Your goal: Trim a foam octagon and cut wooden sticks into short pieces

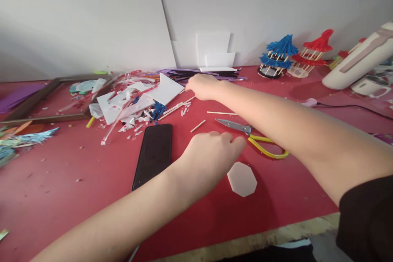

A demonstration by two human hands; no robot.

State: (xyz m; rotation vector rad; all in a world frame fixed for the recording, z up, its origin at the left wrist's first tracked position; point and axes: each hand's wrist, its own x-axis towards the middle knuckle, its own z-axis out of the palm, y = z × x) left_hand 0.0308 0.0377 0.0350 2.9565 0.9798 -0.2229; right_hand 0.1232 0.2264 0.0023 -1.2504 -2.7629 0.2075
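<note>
My left hand [211, 153] hangs over the middle of the red table, its fingers curled closed; whatever may be inside is hidden. Just below it lies a pale octagonal piece [242, 179] on the table. My right hand [202, 86] reaches across to the back, fingers bent down and drawn together. Its fingertips are beside some thin wooden sticks [175, 108], and whether one is pinched there cannot be made out. Scissors [245, 129] with yellow handles lie partly under my right forearm. Short loose sticks [198, 126] rest between the two hands.
A black phone [153, 151] lies left of my left hand. White scraps [123, 106] and a brown frame [30, 110] spread over the left. Blue [276, 57] and red [311, 55] stick-and-paper towers stand at the back right, near a white bottle [353, 61] and cup [370, 86].
</note>
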